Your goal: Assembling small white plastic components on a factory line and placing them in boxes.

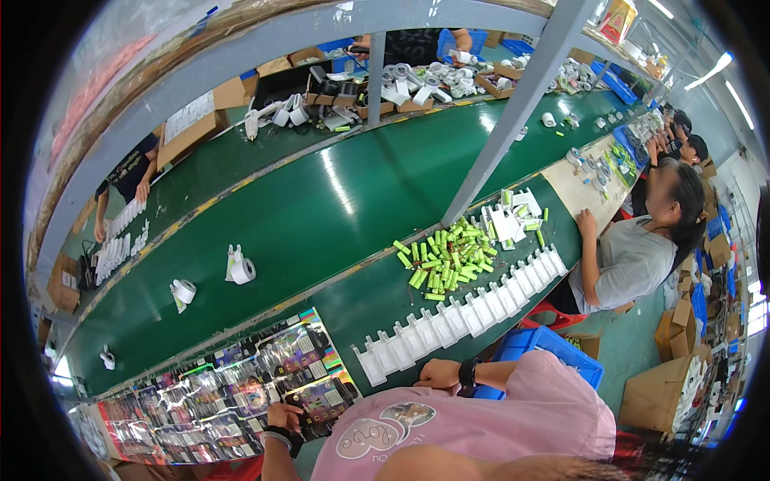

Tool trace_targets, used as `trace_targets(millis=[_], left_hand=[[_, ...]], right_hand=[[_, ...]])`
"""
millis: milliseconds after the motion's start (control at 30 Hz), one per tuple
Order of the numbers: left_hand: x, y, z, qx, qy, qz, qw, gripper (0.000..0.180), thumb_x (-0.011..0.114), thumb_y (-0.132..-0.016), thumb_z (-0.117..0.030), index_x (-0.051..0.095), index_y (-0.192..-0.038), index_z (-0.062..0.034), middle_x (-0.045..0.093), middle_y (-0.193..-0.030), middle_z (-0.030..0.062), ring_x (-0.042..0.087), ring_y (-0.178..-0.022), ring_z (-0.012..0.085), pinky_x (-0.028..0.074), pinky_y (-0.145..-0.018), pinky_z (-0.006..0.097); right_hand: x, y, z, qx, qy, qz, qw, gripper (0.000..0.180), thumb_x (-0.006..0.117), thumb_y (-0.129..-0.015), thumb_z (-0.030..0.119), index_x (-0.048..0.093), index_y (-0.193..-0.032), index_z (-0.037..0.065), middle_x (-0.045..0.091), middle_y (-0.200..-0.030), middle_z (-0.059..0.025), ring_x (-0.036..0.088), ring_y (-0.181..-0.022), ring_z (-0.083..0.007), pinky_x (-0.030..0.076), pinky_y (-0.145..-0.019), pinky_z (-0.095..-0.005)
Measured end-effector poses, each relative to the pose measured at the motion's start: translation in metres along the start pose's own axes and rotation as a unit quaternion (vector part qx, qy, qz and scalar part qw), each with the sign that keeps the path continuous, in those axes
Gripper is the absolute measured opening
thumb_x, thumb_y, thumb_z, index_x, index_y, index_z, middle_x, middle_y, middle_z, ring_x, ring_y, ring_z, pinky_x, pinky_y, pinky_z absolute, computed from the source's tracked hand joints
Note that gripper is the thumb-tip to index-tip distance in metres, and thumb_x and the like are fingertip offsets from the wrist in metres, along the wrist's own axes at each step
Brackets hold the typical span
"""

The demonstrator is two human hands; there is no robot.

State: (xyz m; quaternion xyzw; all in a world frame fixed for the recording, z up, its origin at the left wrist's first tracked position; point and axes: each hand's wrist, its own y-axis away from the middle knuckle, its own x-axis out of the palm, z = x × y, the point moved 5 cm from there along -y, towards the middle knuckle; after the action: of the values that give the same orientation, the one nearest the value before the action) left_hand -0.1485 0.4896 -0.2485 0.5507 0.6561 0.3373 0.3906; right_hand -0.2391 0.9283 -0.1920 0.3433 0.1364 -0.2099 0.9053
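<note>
My left hand [284, 416] is low over the near edge of a spread of glossy, dark printed packaging sheets [233, 390]. Its fingers are bent together; what they grip, if anything, is too small to make out. My right hand [439, 373] rests closed at the bench edge, knuckles up, with nothing showing in it. Just beyond it, a long slanting row of white plastic housings [453, 321] lies side by side on the green bench. Behind the row is a heap of green battery cells [457, 256] with thin wires. More white plastic parts [513, 220] lie at its right end.
A green conveyor belt [305, 208] runs beyond the bench, carrying white devices [239, 266]. A grey metal post [513, 120] rises at the belt's near edge. A seated co-worker [642, 240] is at my right, above a blue crate [549, 357]. Another person's hand [143, 191] works at far left.
</note>
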Motion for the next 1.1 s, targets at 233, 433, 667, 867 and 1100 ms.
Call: trace_targets(millis=[233, 433, 667, 867, 1100], left_hand=[[-0.001, 0.000, 0.000, -0.003, -0.019, -0.013, 1.000, 0.074, 0.013, -0.092, -0.042, 0.064, -0.071, 0.0062, 0.052, -0.047, 0.0108, 0.050, -0.032, 0.0262, 0.042, -0.029, 0.032], [0.002, 0.004, -0.007, -0.009, -0.022, -0.017, 1.000, 0.073, 0.013, -0.092, -0.041, 0.064, -0.070, 0.0053, 0.052, -0.046, 0.0106, 0.050, -0.032, 0.0257, 0.042, -0.029, 0.033], [-0.001, 0.000, -0.002, -0.001, -0.024, -0.023, 0.999, 0.073, 0.013, -0.092, -0.041, 0.064, -0.068, 0.0052, 0.053, -0.047, 0.0112, 0.051, -0.032, 0.0265, 0.040, -0.028, 0.031], [0.002, 0.008, -0.008, 0.003, -0.037, -0.028, 0.999, 0.073, 0.012, -0.092, -0.040, 0.064, -0.068, 0.0050, 0.053, -0.047, 0.0108, 0.050, -0.032, 0.0270, 0.042, -0.029, 0.032], [0.002, 0.008, -0.010, 0.003, -0.043, -0.037, 0.998, 0.072, 0.012, -0.092, -0.038, 0.064, -0.067, 0.0051, 0.052, -0.046, 0.0111, 0.049, -0.032, 0.0273, 0.043, -0.030, 0.034]], right_hand=[[-0.001, 0.000, 0.003, 0.008, 0.005, 0.008, 1.000, 0.045, 0.053, -0.089, 0.041, 0.065, -0.073, 0.001, 0.061, -0.066, -0.0180, 0.058, -0.059, -0.0316, 0.045, -0.057, -0.0396], [0.001, -0.002, -0.001, 0.011, -0.004, 0.014, 1.000, 0.045, 0.053, -0.089, 0.041, 0.065, -0.073, 0.001, 0.061, -0.064, -0.0179, 0.057, -0.057, -0.0304, 0.044, -0.056, -0.0393], [-0.002, 0.000, 0.004, -0.005, -0.006, -0.001, 1.000, 0.046, 0.053, -0.089, 0.041, 0.064, -0.071, 0.000, 0.059, -0.062, -0.0179, 0.055, -0.054, -0.0293, 0.043, -0.054, -0.0386], [-0.004, 0.001, 0.005, -0.001, -0.003, 0.002, 1.000, 0.045, 0.053, -0.089, 0.040, 0.065, -0.071, 0.000, 0.060, -0.063, -0.0176, 0.057, -0.056, -0.0309, 0.044, -0.055, -0.0399], [-0.004, 0.000, 0.004, 0.006, -0.005, 0.010, 1.000, 0.043, 0.053, -0.088, 0.039, 0.066, -0.073, 0.001, 0.062, -0.065, -0.0183, 0.058, -0.058, -0.0328, 0.045, -0.056, -0.0413]])
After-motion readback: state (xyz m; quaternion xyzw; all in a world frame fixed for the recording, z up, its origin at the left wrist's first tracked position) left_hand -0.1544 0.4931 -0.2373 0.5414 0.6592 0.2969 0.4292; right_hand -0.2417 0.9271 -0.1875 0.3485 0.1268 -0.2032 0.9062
